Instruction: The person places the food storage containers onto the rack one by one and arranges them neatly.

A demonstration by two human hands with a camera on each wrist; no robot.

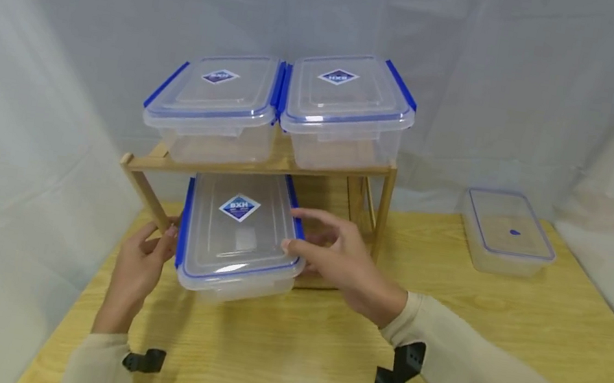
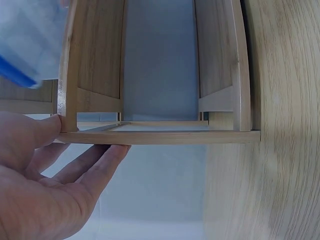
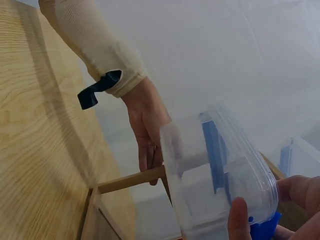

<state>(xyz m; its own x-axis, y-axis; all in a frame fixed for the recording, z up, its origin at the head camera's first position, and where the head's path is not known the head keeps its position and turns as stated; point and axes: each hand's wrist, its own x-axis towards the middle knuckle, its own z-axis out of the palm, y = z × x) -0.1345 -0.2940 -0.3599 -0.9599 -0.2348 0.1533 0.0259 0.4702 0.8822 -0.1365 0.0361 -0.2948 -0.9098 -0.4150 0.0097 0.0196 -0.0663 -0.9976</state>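
Observation:
A clear plastic food container [image 1: 243,245] with blue side clips and a diamond label on its lid is partly inside the lower level of a wooden rack [image 1: 204,167]. Its near end sticks out, tilted above the table. My right hand [image 1: 345,256] grips its right edge, thumb near the lid and fingers at the side, as the right wrist view also shows. At the rack's front left post, my left hand [image 1: 141,260] pinches the wood. In the left wrist view, thumb and fingers of the left hand [image 2: 60,185] lie on opposite sides of that post [image 2: 165,137].
Two similar lidded containers, a left one [image 1: 226,98] and a right one [image 1: 350,93], stand side by side on the rack's top. Another clear container [image 1: 507,236] with a thin blue rim stands on the wooden table [image 1: 410,252] at the right. White cloth [image 1: 476,78] hangs behind.

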